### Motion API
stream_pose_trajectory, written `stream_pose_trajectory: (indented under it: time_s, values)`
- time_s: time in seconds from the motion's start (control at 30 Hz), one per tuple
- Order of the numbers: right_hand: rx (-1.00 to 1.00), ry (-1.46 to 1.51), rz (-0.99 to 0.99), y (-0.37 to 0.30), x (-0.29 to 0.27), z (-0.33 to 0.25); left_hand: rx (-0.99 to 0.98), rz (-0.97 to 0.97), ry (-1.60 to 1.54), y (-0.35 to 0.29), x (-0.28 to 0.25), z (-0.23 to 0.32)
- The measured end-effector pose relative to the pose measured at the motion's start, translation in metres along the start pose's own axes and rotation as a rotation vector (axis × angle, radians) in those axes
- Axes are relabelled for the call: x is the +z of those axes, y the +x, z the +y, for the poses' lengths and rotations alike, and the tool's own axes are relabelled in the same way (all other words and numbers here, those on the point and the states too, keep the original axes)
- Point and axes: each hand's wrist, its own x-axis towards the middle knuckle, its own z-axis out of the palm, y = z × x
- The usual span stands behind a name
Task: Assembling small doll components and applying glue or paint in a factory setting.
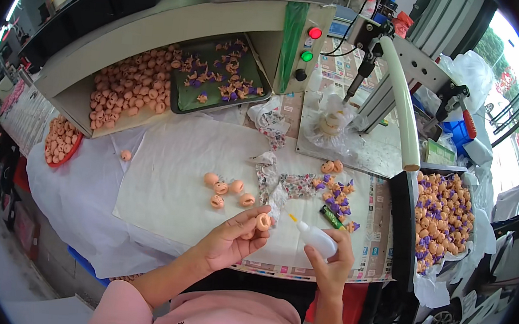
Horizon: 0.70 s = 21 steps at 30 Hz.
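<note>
My left hand [228, 241] pinches a small peach-coloured doll head [263, 222] between thumb and fingers, its hollow opening facing up. Another round peach piece shows under it, partly hidden by the fingers. In my right hand [333, 267] is a white squeeze bottle [318, 240], tilted so that its yellow tip [293, 217] points toward the head but stays apart from it. Several loose doll heads [221, 187] lie on the white sheet [165, 181] beyond my left hand. Small purple-and-peach doll bodies [337, 200] and a green tube [331, 217] lie beyond the bottle.
A patterned cloth [268, 178] lies crumpled mid-table. Under the shelf [161, 14] are heaped heads [133, 89] and a dark tray [259, 100] of doll bodies. A red bowl [76, 149] stands left. A metal press [372, 104] and a filled black bin [406, 224] stand right.
</note>
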Motion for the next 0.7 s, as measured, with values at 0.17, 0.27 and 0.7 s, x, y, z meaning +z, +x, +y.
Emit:
stream_pose_trajectory:
  time_s: [0.17,0.27,0.7]
  values:
    - [0.026,0.090,0.032,-0.015,-0.006,0.000,-0.010,-0.096,0.069,0.006,-0.030,-0.014]
    - [-0.026,0.088,0.033,-0.017,-0.002,0.000,-0.027,-0.062,0.042,0.007,-0.024,-0.013]
    - [-0.070,-0.032,0.029,-0.018,0.007,-0.004,-0.018,-0.075,0.106,0.013,-0.032,-0.018]
